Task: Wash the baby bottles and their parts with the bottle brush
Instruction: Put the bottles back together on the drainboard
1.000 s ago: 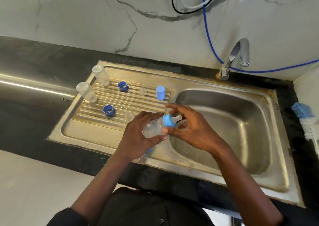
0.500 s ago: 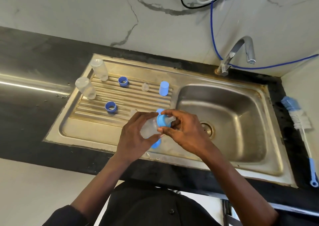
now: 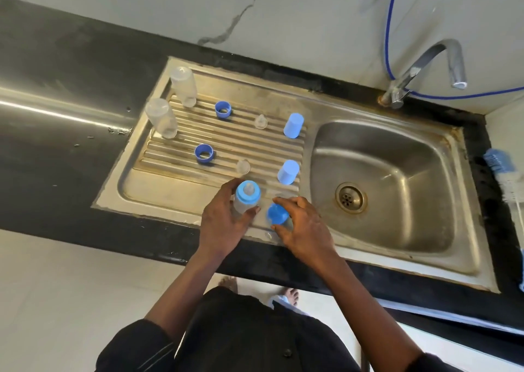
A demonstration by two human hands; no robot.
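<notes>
On the steel sink (image 3: pixel 397 229), near edge of its ribbed drainboard (image 3: pixel 170 190): change from half a second ago, from sideways in both hands over the basin edge to upright in one. Left hand (image 3: pixel 221 224) clamped round the clear baby bottle (image 3: pixel 247 197), blue collar and clear nipple fitted, pointing up. Right hand (image 3: pixel 306 227) off the bottle, fingers curved, thumb and forefinger pinching a loose blue cap (image 3: pixel 278 214) just beside it. Slight motion blur on that cap.
</notes>
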